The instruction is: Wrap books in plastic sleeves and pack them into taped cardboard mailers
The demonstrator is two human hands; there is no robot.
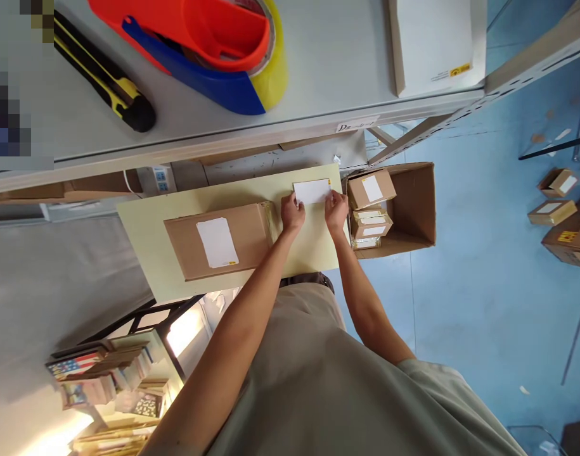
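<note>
Between both hands is a white label (312, 191) with a small yellow mark at its upper right corner, over the pale yellow tabletop (142, 221). My left hand (293, 213) pinches its lower left corner. At the lower right corner, the fingers of my right hand (336, 210) are closed on it. Whether the label lies on something flat beneath is hard to see. A brown cardboard box (246, 234) lies just left of my left hand, with a similar white label (217, 242) on top. Part of the box's right end is behind my left forearm.
Right of the tabletop stands an open carton (416, 209) holding several small labelled boxes (373, 188). A shelf (337, 69) above carries a tape dispenser (213, 50), a box cutter (104, 69) and a white packet (432, 44). Books (99, 373) are stacked lower left; boxes (553, 212) sit on the blue floor.
</note>
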